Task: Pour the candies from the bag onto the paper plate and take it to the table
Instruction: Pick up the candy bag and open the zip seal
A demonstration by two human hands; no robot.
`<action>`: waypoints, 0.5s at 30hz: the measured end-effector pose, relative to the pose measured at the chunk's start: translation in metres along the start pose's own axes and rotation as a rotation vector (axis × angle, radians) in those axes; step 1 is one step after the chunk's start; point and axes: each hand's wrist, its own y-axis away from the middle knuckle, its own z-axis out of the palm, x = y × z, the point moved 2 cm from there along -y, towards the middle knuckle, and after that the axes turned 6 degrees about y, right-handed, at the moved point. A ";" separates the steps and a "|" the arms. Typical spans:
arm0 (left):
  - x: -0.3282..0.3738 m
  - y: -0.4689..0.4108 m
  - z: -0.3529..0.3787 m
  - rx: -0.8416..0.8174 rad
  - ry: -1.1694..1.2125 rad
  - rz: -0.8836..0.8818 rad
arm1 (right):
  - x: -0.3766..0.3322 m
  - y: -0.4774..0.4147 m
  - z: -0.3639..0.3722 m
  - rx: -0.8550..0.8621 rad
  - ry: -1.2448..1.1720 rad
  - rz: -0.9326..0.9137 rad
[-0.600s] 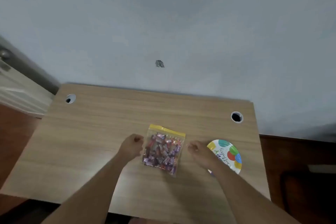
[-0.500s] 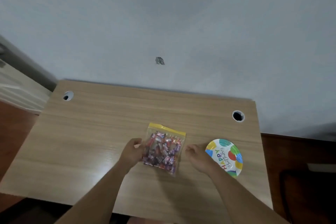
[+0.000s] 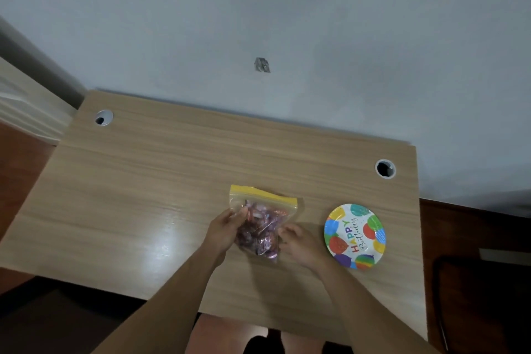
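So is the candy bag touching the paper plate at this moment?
Apart. The head view shows bare wood of the desk between the candy bag and the paper plate, with the right hand in that gap.

I note two round cable holes (image 3: 385,169) in the far corners, a grey wall (image 3: 287,8) with a chipped mark (image 3: 261,65), reddish floor (image 3: 17,158).
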 end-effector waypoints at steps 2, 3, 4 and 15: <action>0.003 0.007 0.003 0.003 0.034 0.030 | -0.006 0.013 -0.007 0.042 0.091 -0.029; 0.006 0.013 0.003 -0.002 0.032 0.038 | -0.008 0.019 -0.012 0.062 0.163 -0.045; 0.009 0.019 0.004 -0.015 0.019 0.051 | -0.010 0.027 -0.018 0.080 0.240 -0.048; 0.014 0.090 0.011 -0.212 -0.307 0.454 | -0.030 0.105 -0.053 0.196 0.584 -0.439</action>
